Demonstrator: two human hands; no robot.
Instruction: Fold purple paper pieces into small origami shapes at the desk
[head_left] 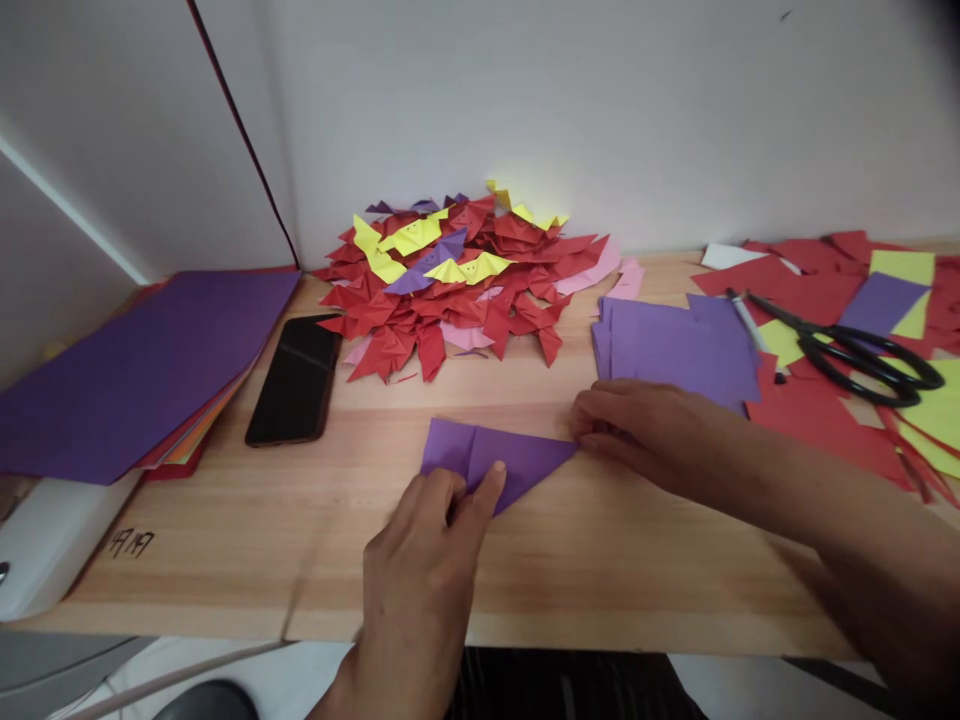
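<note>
A folded purple paper (517,458) lies on the wooden table (645,590), shaped like a triangle with a creased left part. My left hand (424,570) presses its near left edge, fingers curled and thumb laid on the paper. My right hand (649,430) pinches the paper's right tip with fingers together. Just behind my right hand sits a stack of purple squares (675,345).
A heap of folded red, yellow and purple paper figures (465,280) lies at the back. A black phone (296,380) and large purple sheets (135,370) are at left. Black scissors (862,355), a pen and red, yellow scraps (825,420) are at right.
</note>
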